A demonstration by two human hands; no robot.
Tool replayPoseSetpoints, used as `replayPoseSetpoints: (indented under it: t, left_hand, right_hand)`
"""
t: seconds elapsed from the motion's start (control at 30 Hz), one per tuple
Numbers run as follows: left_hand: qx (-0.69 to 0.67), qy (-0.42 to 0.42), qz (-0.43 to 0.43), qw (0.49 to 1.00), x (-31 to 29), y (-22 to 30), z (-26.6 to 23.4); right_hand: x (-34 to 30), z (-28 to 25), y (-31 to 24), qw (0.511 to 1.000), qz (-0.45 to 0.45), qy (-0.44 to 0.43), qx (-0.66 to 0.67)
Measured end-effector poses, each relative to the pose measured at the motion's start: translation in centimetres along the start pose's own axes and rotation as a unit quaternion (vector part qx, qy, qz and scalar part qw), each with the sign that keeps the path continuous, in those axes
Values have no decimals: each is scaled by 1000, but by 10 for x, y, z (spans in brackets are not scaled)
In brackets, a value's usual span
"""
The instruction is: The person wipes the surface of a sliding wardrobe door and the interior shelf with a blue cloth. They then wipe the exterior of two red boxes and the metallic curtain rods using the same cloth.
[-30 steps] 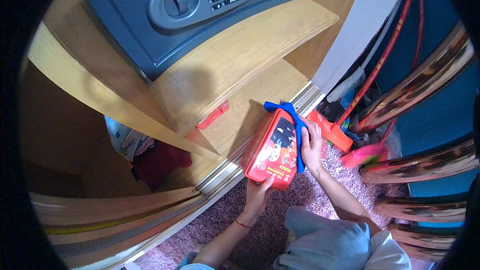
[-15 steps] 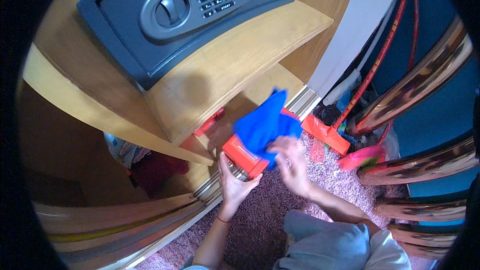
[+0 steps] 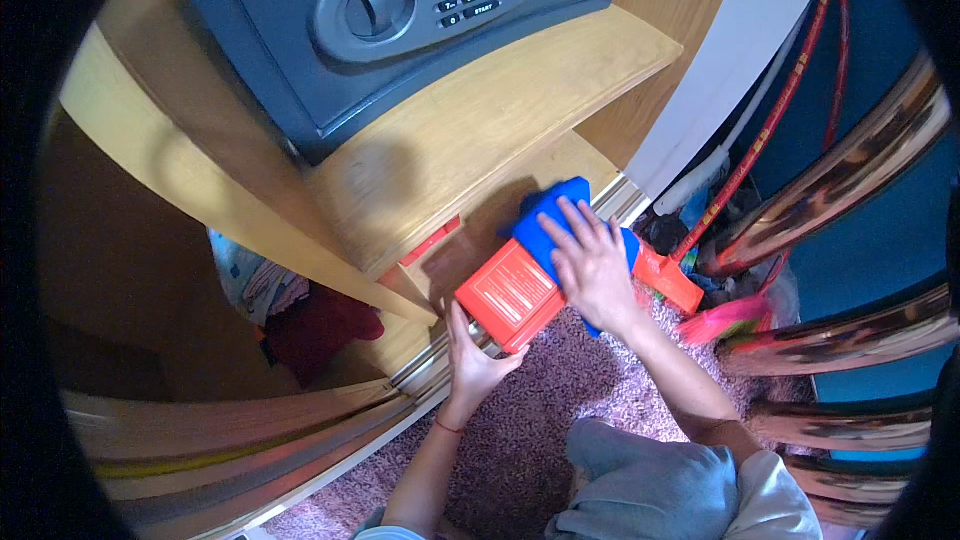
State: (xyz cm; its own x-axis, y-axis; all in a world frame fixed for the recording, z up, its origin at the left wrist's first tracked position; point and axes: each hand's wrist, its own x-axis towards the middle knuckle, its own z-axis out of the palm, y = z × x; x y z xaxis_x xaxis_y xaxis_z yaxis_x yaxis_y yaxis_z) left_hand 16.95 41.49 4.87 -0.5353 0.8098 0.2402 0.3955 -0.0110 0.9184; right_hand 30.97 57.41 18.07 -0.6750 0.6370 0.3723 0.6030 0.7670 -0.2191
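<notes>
A red box with a pale printed panel is held tilted in front of the cabinet's lower compartment. My left hand grips its near left end, thumb on one side and fingers curling underneath. Over the far right part of the box lies a blue cloth, which hides that end. My right hand presses the cloth against the box, its fingers stretched across the fabric.
Above the box, a dark grey safe with a dial and keypad stands on a wooden shelf. A red item lies under that shelf. On the right are a red-handled broom, pink bristles and shiny copper-coloured folds. Purple carpet covers the floor.
The blue cloth, loosely bunched and blurred before, now lies flatter toward the right end. My right hand has moved up onto it. More of the box's printed face shows.
</notes>
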Motion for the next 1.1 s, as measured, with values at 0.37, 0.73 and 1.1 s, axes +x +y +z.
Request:
replayPoseSetpoints:
  t: [0.37,0.73,1.1]
  left_hand:
    - [35,-17,-15,999,1,12,-11]
    - [340,-71,137,928,42,138,-19]
    - [396,-145,121,899,63,159,22]
  right_hand:
    - [1,16,-35,991,-117,-62,-1]
    - [-4,36,70,593,382,-105,702]
    - [-61,59,60,661,363,72,652]
